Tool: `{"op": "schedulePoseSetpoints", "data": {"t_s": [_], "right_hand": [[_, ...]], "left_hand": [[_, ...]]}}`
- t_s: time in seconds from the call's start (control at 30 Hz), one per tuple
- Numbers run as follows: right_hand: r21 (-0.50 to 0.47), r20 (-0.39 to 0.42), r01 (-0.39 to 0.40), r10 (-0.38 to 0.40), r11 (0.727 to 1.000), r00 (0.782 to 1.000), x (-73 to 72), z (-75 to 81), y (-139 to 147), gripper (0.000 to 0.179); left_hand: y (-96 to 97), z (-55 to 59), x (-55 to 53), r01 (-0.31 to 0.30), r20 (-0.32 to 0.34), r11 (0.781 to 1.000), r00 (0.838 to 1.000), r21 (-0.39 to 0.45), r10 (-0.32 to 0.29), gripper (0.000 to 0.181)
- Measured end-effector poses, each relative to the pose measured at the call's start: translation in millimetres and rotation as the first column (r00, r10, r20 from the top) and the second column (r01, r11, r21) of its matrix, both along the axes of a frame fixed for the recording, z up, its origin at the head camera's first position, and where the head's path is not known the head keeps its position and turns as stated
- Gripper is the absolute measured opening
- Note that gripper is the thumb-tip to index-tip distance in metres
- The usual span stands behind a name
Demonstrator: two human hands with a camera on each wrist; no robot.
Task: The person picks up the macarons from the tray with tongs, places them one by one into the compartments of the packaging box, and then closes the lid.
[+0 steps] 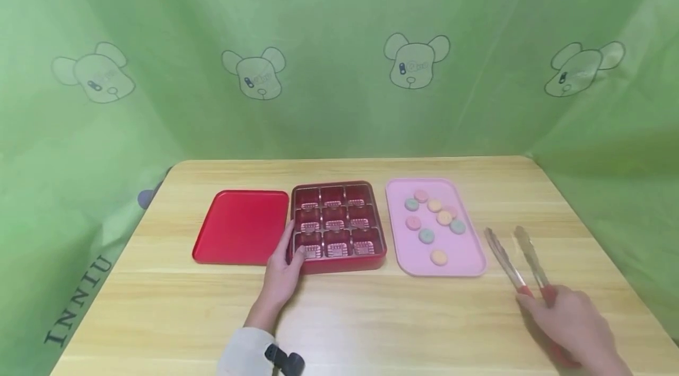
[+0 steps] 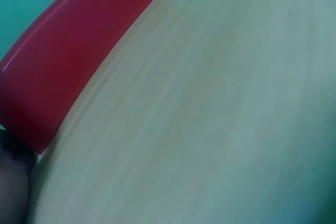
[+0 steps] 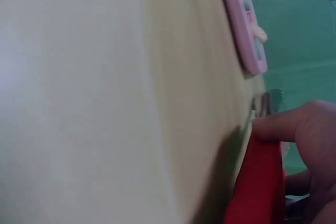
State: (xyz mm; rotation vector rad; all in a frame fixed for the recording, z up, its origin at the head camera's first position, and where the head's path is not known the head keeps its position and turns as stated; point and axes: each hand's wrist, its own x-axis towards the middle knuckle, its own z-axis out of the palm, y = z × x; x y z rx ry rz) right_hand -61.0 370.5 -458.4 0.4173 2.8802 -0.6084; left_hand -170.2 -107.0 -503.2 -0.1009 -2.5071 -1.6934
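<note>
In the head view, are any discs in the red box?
No: the box shows only bare compartments, while the discs lie on the pink tray.

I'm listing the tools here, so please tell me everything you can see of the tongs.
The tongs have two long, silvery, metal-looking arms and red handles. They are open, tips spread apart and holding nothing, pointing toward the far side of the table. They are right of the pink tray, apart from it. The right hand grips the handles; whether the tips touch the table is unclear.
</note>
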Motion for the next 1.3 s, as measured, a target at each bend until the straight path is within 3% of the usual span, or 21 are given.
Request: {"op": "schedulePoseSetpoints", "data": {"t_s": [0.2,0.33,0.47,0.6,0.87,1.3], "right_hand": [[0.041,-0.099,-0.117,0.121,0.992,0.988,1.0,15.2,5.2,0.059],[0.079,-0.103,-0.188,0.196,0.979,0.975,-2.8,31.6,8.3,0.052],[0.11,-0.095,-0.263,0.274,0.958,0.957,-7.2,46.7,9.9,0.061],[0.121,-0.099,-0.31,0.322,0.943,0.941,-9.7,57.3,5.1,0.047],[0.103,-0.014,-0.38,0.383,0.919,0.924,-13.0,69.5,-17.7,0.014],[0.058,0.072,-0.372,0.368,0.926,0.927,-17.2,68.9,-32.9,0.017]], "left_hand": [[-4.7,1.1,-0.5,0.032,0.026,0.999,0.999,-0.023,-0.031,0.062],[-5.4,-0.3,-0.8,0.022,0.014,1.0,1.0,-0.015,-0.022,0.061],[-5.9,-0.4,-0.2,0.012,0.007,1.0,1.0,-0.01,-0.012,0.061],[-6.3,-0.5,0.1,0.01,0.008,1.0,1.0,-0.011,-0.01,0.061],[-5.9,-0.3,-0.7,0.013,0.007,1.0,1.0,-0.008,-0.013,0.061],[-2.8,-2.2,-2.5,0.022,0.014,1.0,1.0,-0.01,-0.022,0.06]]}}
